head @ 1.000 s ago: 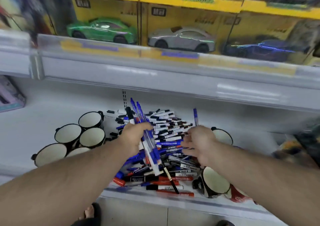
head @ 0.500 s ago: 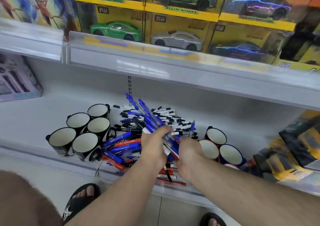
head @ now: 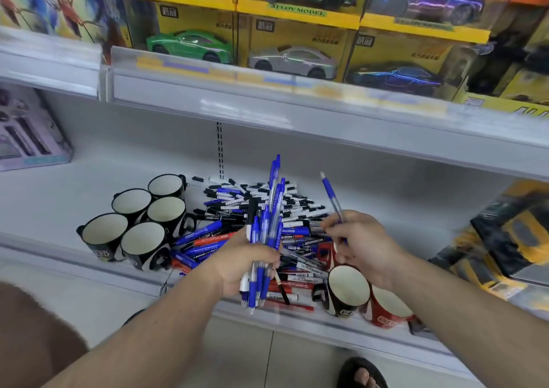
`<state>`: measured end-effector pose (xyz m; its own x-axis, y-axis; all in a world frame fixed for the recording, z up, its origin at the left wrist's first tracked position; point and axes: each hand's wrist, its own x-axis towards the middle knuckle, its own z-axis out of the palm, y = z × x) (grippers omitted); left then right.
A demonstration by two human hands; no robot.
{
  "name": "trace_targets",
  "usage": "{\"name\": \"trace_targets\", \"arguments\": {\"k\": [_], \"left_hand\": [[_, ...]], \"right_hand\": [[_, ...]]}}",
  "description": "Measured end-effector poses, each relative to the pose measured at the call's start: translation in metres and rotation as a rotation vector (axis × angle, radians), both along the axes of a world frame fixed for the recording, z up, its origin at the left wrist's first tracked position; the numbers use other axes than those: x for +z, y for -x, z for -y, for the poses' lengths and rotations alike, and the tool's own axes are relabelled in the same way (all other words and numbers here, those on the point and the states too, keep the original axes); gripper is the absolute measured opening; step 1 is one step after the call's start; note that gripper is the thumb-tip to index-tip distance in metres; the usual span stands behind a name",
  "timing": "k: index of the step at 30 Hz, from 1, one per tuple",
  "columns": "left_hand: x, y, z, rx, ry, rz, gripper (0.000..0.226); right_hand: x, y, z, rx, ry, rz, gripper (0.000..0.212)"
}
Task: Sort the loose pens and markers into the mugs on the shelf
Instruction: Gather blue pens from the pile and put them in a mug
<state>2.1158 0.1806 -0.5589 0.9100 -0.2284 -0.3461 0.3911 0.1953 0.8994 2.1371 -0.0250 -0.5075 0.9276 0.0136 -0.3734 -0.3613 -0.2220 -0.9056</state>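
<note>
Left hand [head: 242, 264] grips blue pens [head: 266, 233]; right hand [head: 361, 243] pinches one pen [head: 332, 197]

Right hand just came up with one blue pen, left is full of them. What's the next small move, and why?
Probably tuck the single blue pen pinched in the right hand into the bundle of blue pens that the left hand holds: same colour, and the mugs are empty.

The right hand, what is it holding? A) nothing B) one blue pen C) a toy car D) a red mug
B: the right hand pinches a single blue pen with a clear barrel, its tip pointing up above the pile of loose pens and markers.
</note>
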Motion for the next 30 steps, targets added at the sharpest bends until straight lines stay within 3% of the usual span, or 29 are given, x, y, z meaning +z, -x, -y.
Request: {"name": "trace_targets", "arguments": {"k": [3,8,12,16,19,21,24,30], "left_hand": [[-0.002,0.004,0.006,-0.075,-0.024,-0.009,0.028],[-0.009,0.008,0.016,-0.262,-0.128,-0.024,0.032],[-0.016,0.008,0.017,-0.365,-0.228,-0.005,0.032],[-0.018,0.006,0.011,-0.357,-0.276,-0.031,0.026],[-0.024,0.004,0.003,-0.191,-0.221,-0.066,0.020],[-0.032,0.002,0.002,0.032,-0.057,-0.154,0.015],[-0.036,-0.004,0.007,0.272,0.171,-0.254,0.004],[-0.029,-0.015,0.026,0.435,0.302,-0.203,0.007]], "right_hand": [[0.001,0.002,-0.007,0.011,-0.038,0.055,0.003],[0.001,-0.016,-0.019,-0.078,-0.182,0.082,0.026],[-0.005,-0.027,-0.025,-0.051,-0.178,0.017,0.022],[-0.008,-0.040,-0.011,-0.330,-0.256,-0.018,0.023],[-0.007,-0.051,0.016,-0.588,-0.301,-0.023,0.024],[-0.012,-0.049,0.026,-0.612,-0.310,-0.042,0.023],[-0.023,-0.030,0.018,-0.493,-0.262,-0.106,0.021],[-0.047,0.012,-0.014,-0.199,-0.228,-0.188,0.019]]}}
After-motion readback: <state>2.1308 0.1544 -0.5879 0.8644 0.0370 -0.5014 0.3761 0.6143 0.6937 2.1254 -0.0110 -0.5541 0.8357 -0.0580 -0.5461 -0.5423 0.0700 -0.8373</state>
